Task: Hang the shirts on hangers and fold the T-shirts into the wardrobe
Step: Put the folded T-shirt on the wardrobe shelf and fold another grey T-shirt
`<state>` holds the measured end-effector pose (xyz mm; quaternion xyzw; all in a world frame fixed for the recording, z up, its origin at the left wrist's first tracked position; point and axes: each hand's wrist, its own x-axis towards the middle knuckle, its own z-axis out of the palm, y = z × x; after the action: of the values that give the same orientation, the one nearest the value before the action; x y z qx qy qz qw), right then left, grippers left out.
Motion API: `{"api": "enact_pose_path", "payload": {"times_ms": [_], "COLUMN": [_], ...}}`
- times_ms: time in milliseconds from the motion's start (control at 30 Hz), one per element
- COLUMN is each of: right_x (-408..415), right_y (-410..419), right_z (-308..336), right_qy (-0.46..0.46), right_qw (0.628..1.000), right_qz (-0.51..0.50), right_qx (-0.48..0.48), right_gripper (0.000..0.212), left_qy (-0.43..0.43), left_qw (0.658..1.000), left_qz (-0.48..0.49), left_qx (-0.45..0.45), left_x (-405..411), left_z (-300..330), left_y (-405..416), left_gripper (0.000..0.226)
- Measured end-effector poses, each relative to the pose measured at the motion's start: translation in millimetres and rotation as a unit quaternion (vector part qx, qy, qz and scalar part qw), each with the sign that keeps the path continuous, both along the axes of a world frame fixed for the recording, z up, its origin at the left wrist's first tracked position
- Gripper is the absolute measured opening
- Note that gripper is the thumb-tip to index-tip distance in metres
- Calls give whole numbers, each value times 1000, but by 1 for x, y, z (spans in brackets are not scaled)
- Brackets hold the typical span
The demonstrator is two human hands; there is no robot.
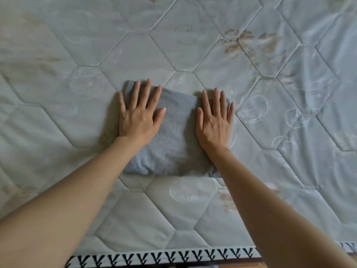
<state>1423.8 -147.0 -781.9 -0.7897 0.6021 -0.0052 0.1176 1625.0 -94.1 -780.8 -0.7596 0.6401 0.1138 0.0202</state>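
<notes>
Folded grey T-shirt (173, 136) on mattress (77, 55). Left hand (138, 118), right hand (214, 124) flat, fingers spread, pressing its sides. Fold looks finished; next: lift to wardrobe.

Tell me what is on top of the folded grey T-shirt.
Both hands lie flat on the folded grey T-shirt: left hand and right hand, fingers straight. The cloth under the palms is covered.

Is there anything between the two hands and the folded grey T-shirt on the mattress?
Nothing visible: the left hand and the right hand lie flat on the folded T-shirt on the mattress.
</notes>
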Motion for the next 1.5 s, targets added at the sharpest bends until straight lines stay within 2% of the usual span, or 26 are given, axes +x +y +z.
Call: {"api": "enact_pose_path", "payload": {"times_ms": [133,233,367,567,800,900,967,1067,1167,1233,1300,1367,1500], "right_x": [3,19,27,-19,-59,-61,-57,-48,-42,-40,-38,-34,-29], "right_y": [4,24,80,112,108,105,102,91,71,56,43,33,17], "right_z": [8,17,7,-3,3,15,24,37,47,51,54,55,59], "right_qy": [9,-30,-67,5,12,-32,-86,-146,-203,-230,-226,-230,-274], "right_qw": [1000,999,997,1000,998,997,992,972,924,886,879,876,836], "right_qz": [-27,-33,-22,8,-35,-51,-80,-181,-302,-360,-359,-342,-368], "right_qx": [-2,-21,11,-10,41,44,38,44,120,180,217,251,302], "right_gripper": [59,57,57,58,59,61,60,57,43,37,36,40,38], "left_qy": [-15,-16,-17,-13,19,78,147,240,330,377,425,452,466], "left_qw": [1000,999,998,994,997,994,977,936,858,809,776,756,757], "left_qz": [16,-11,-43,-80,-48,58,143,247,392,451,466,469,445], "left_qx": [-6,-38,-39,-79,-52,-48,-60,-65,-34,2,31,60,105], "left_x": [-8,-41,-71,-21,16,18,17,20,30,41,51,57,63], "left_z": [8,18,9,-2,0,7,20,42,54,53,53,49,49], "left_y": [-1,10,52,97,107,97,87,70,51,41,34,31,26], "left_gripper": [65,63,59,57,58,63,69,68,51,47,51,64,69]}}
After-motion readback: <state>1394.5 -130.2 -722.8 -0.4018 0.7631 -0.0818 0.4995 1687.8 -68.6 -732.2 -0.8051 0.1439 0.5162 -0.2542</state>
